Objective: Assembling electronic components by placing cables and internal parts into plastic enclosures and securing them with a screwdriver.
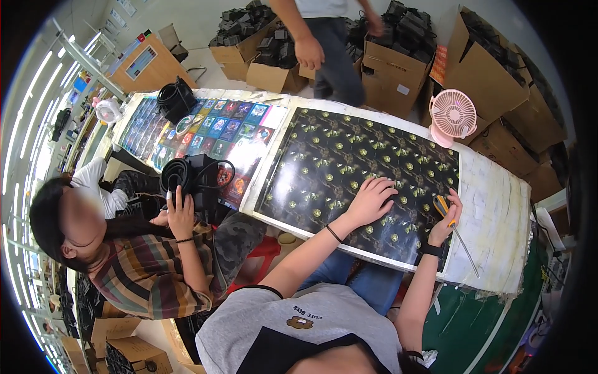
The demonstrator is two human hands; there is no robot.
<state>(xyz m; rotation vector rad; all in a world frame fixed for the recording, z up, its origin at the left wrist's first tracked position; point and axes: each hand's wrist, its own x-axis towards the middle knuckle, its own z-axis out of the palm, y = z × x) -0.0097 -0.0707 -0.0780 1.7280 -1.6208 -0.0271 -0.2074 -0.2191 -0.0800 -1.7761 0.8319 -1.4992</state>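
My left hand (372,202) lies on a glossy black mat (324,156) with a repeated pale green and gold pattern. Its fingers are stretched out and hold nothing. At the mat's right edge, my right hand (445,225) is closed around a screwdriver (463,244) with an orange and black handle. The long metal shaft slants down to the right, over the pale table covering (492,206). The fingers partly hide the handle.
A pink fan (453,115) stands at the mat's far right corner. On my left, a seated person (143,262) handles a black power adapter (200,174) with coiled cable. Another adapter (176,100) sits on a colourful card-patterned mat (215,134). Beyond the table, someone stands (339,59) among cartons (392,75) of adapters.
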